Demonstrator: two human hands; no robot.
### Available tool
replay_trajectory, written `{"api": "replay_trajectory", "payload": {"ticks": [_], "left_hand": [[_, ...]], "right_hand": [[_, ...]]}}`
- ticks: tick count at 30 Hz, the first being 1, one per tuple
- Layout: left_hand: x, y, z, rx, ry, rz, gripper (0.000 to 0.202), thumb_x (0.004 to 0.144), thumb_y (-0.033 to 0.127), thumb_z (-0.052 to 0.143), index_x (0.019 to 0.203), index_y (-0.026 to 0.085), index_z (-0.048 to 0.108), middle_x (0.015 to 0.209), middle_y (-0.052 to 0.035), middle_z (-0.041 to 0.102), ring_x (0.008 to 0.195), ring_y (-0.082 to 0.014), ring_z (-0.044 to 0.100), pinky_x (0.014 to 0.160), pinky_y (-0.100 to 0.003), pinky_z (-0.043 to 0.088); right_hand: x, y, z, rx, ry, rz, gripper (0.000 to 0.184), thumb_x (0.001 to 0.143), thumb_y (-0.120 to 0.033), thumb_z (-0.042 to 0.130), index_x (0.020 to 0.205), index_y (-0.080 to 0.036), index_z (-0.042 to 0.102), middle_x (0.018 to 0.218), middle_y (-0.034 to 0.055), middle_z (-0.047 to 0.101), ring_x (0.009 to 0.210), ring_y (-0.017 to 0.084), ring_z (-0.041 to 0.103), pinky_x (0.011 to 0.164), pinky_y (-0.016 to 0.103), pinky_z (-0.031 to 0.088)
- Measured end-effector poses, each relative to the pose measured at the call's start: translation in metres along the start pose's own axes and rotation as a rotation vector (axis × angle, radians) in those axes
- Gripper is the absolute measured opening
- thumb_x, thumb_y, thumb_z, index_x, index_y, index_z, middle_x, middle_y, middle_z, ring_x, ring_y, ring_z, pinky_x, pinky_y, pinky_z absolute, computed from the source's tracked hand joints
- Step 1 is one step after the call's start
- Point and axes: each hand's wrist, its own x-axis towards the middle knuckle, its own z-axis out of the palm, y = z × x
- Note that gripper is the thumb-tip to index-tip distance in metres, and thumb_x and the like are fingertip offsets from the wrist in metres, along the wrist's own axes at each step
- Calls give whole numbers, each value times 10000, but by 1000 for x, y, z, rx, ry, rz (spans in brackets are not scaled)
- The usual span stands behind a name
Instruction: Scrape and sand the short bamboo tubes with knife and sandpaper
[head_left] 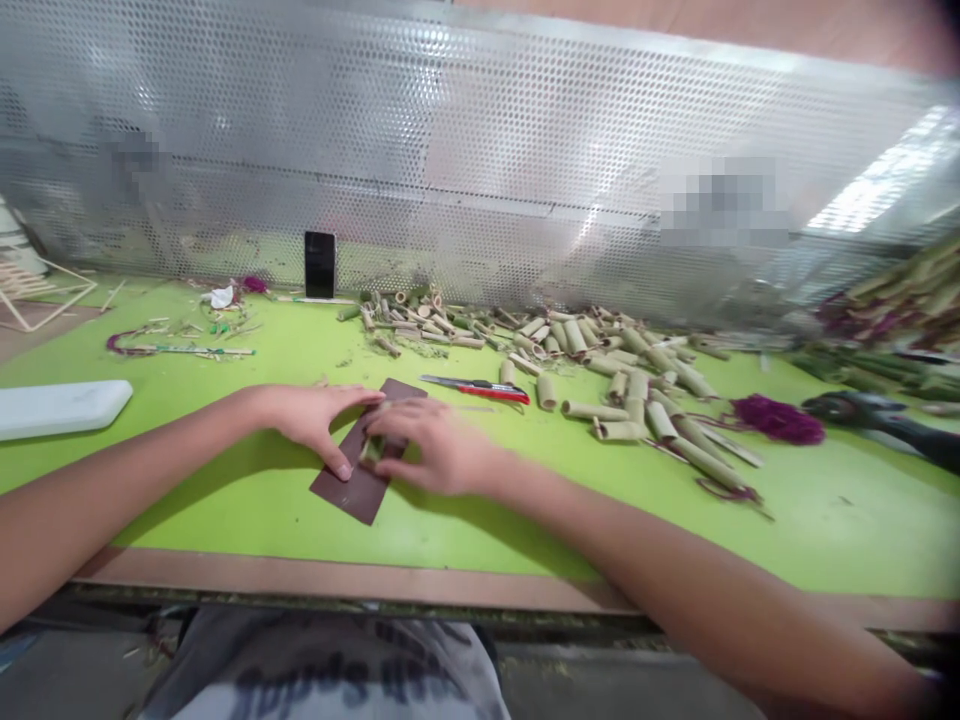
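One brown sheet (366, 452) lies near the front edge of the green table (225, 500). The left hand (315, 415) presses it flat, fingers open. The right hand (435, 445) pinches one small bamboo piece (372, 450) on it. One red cutter (480, 388) lies just behind.

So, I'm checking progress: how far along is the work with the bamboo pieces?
Many cut bamboo tubes lie piled behind. In hand: the left hand steadies a brown sheet while the right hand presses one small piece on it. Long stalks at right remain uncut.
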Motion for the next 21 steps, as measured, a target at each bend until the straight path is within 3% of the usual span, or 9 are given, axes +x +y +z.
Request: {"api": "replay_trajectory", "payload": {"ticks": [3, 7, 10, 14, 15, 19, 21], "left_hand": [[0, 0, 0, -7, 15, 11, 1301, 601, 693, 786, 1612, 235, 107, 1681, -100, 136, 1501, -356, 227, 1222, -429, 228], [0, -1, 0, -13, 7, 30, 1300, 611, 704, 780, 1613, 239, 95, 1687, -92, 97, 1515, -343, 191, 1229, -426, 210], [-1, 0, 0, -21, 10, 19, 1303, 615, 699, 779, 1614, 239, 79, 1684, -97, 115, 1503, -339, 232, 1217, -416, 244], [-1, -2, 0, -6, 1, 11, 1307, 609, 709, 780, 1616, 251, 83, 1687, -93, 92, 1510, -363, 205, 1221, -428, 230], [-1, -2, 0, -1, 7, 13, 1305, 610, 712, 778, 1616, 253, 84, 1686, -94, 101, 1506, -367, 213, 1218, -431, 236], [0, -4, 1, 13, 40, 35, 1290, 608, 745, 762, 1612, 263, 111, 1673, -112, 167, 1477, -382, 282, 1192, -458, 282], [0, -3, 1, 17, 34, 46, 1291, 604, 751, 762, 1611, 258, 122, 1675, -118, 155, 1484, -385, 263, 1199, -459, 266]], "right_hand": [[1, 2, 0, -35, 43, 77, 298, 892, -379, 674, 1125, -195, 704, 1181, 103, 720, 1100, 267, 662, 978, 421, 494], [1, 2, -3, 16, -40, -69, 323, 877, -383, 700, 1159, -227, 709, 1216, 68, 718, 1178, 250, 630, 1056, 411, 449], [2, 1, -5, -67, 41, 111, 301, 898, -392, 674, 1125, -200, 724, 1174, 93, 731, 1092, 271, 666, 981, 441, 490], [2, -4, -5, 27, -45, -97, 312, 897, -373, 678, 1177, -240, 709, 1248, 47, 710, 1204, 239, 617, 1090, 412, 419], [2, -4, -5, 29, -66, -105, 310, 895, -376, 685, 1177, -249, 712, 1243, 37, 713, 1203, 238, 617, 1091, 408, 420], [3, 2, -6, -36, 21, 105, 298, 899, -364, 681, 1160, -227, 724, 1214, 82, 721, 1133, 264, 651, 1028, 447, 465], [3, 4, -6, 14, -25, 3, 317, 906, -387, 674, 1183, -241, 716, 1238, 62, 714, 1184, 248, 627, 1064, 427, 443]]}}
